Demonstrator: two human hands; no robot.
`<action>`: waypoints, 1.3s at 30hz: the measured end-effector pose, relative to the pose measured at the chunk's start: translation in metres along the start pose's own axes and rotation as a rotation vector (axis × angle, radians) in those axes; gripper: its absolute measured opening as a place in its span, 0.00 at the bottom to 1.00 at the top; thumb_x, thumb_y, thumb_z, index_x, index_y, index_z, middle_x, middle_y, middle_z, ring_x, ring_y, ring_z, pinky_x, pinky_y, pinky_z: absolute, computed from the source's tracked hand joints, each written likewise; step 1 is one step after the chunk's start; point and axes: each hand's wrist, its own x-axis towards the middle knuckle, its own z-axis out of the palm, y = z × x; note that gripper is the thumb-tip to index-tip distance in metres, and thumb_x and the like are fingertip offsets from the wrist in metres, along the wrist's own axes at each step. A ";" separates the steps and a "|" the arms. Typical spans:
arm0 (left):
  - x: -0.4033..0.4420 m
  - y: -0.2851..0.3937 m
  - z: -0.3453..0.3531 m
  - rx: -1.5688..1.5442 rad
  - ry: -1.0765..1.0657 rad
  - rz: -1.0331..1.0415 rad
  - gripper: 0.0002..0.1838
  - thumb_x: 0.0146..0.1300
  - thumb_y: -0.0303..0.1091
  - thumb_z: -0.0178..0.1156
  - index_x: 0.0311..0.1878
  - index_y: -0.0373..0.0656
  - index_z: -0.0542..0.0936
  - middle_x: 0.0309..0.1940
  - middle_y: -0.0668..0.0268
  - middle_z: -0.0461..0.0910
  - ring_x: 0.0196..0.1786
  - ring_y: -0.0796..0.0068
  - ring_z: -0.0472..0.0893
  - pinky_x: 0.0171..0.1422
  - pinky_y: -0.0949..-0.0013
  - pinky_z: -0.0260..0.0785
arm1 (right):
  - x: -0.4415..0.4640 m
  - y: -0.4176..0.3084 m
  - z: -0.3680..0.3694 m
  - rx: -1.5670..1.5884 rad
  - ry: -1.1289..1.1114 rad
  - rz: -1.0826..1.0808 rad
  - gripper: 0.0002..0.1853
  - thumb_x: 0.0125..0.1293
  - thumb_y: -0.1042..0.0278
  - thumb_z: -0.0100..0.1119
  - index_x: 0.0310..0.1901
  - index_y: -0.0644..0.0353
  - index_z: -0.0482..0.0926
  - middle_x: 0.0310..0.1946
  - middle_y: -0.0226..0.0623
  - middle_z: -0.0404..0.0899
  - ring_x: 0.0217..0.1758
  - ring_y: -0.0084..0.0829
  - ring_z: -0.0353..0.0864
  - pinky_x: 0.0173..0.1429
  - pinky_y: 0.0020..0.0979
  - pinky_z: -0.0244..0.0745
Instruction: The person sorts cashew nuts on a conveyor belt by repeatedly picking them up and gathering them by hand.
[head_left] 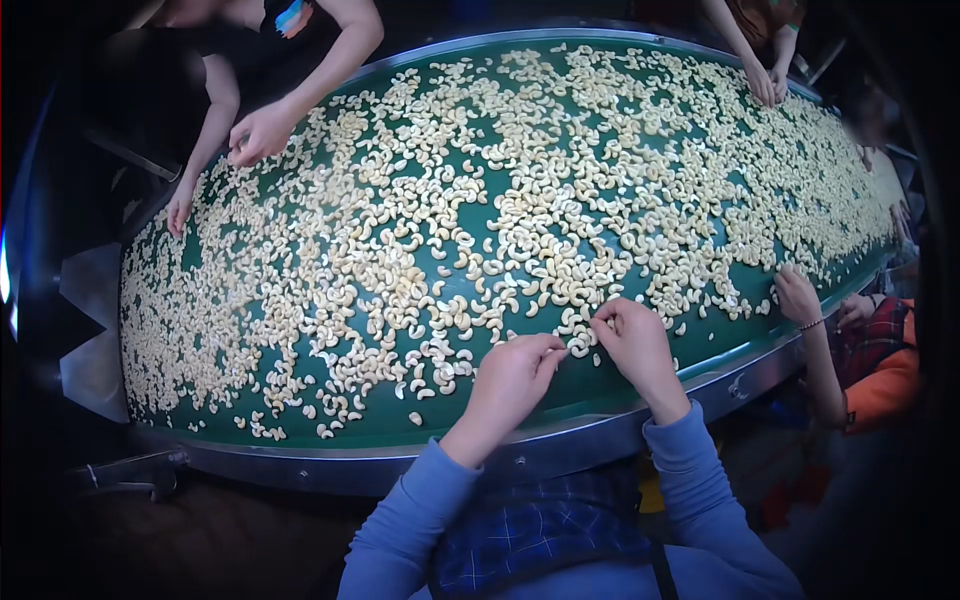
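Note:
Pale cashew nuts (540,220) lie scattered thickly over a green conveyor belt (560,395). My left hand (508,388) is just above the near part of the belt, thumb and forefinger pressed together; anything between them is too small to make out. Close beside it on the right, my right hand (638,345) has its fingers curled in a pinch over a few cashews, and its fingertips are partly hidden. A small group of nuts sits between my two hands.
A metal rail (520,460) edges the belt in front of me. Across the belt at left, a co-worker's hand (262,132) hovers over the nuts. Another person's hands (768,82) work at the far right edge. Beside me on the right, a neighbour's hand (797,295) touches the belt.

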 end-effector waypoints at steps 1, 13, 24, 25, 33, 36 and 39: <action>0.006 0.004 0.013 0.126 -0.004 0.065 0.07 0.64 0.32 0.63 0.40 0.39 0.83 0.27 0.59 0.82 0.29 0.64 0.82 0.33 0.63 0.73 | 0.001 0.002 -0.006 0.049 -0.061 0.062 0.07 0.59 0.69 0.68 0.36 0.61 0.82 0.23 0.32 0.78 0.23 0.24 0.74 0.33 0.26 0.72; 0.009 0.000 -0.011 -1.015 -0.244 -0.501 0.10 0.67 0.34 0.61 0.46 0.44 0.72 0.27 0.74 0.72 0.24 0.90 0.65 0.26 0.85 0.54 | -0.039 0.013 -0.013 -0.012 -0.057 -0.208 0.11 0.53 0.67 0.72 0.36 0.57 0.81 0.28 0.36 0.77 0.32 0.39 0.80 0.37 0.37 0.75; -0.038 0.005 0.018 0.247 0.181 -0.148 0.08 0.55 0.30 0.72 0.34 0.39 0.83 0.22 0.71 0.68 0.20 0.80 0.66 0.27 0.75 0.59 | -0.019 0.061 -0.084 1.103 -0.473 0.246 0.08 0.62 0.73 0.66 0.36 0.57 0.74 0.32 0.23 0.72 0.30 0.14 0.73 0.33 0.21 0.70; -0.037 0.009 0.017 0.207 0.180 -0.178 0.08 0.55 0.29 0.72 0.34 0.39 0.83 0.21 0.72 0.68 0.20 0.80 0.65 0.26 0.76 0.59 | -0.020 0.064 -0.096 1.238 -0.449 0.266 0.09 0.61 0.74 0.67 0.37 0.58 0.73 0.33 0.24 0.73 0.30 0.13 0.72 0.33 0.20 0.69; -0.022 0.022 0.047 -0.886 -0.051 -0.541 0.12 0.72 0.40 0.54 0.37 0.42 0.74 0.25 0.71 0.70 0.23 0.86 0.62 0.26 0.80 0.51 | -0.038 0.075 -0.086 0.241 -0.318 -0.148 0.13 0.55 0.74 0.71 0.42 0.59 0.79 0.35 0.33 0.70 0.30 0.26 0.76 0.36 0.27 0.73; -0.014 0.029 0.065 -0.895 -0.101 -0.572 0.12 0.75 0.39 0.52 0.37 0.42 0.75 0.24 0.73 0.69 0.23 0.87 0.62 0.27 0.81 0.50 | -0.043 0.073 -0.069 0.132 -0.227 -0.314 0.09 0.55 0.77 0.66 0.37 0.60 0.77 0.36 0.40 0.72 0.34 0.40 0.77 0.38 0.36 0.75; -0.007 0.043 0.082 -0.820 -0.016 -0.613 0.13 0.76 0.39 0.50 0.38 0.41 0.77 0.21 0.77 0.66 0.22 0.89 0.59 0.26 0.81 0.48 | -0.034 0.083 -0.076 0.249 -0.302 -0.288 0.06 0.56 0.78 0.62 0.36 0.61 0.77 0.34 0.38 0.72 0.31 0.35 0.78 0.36 0.33 0.75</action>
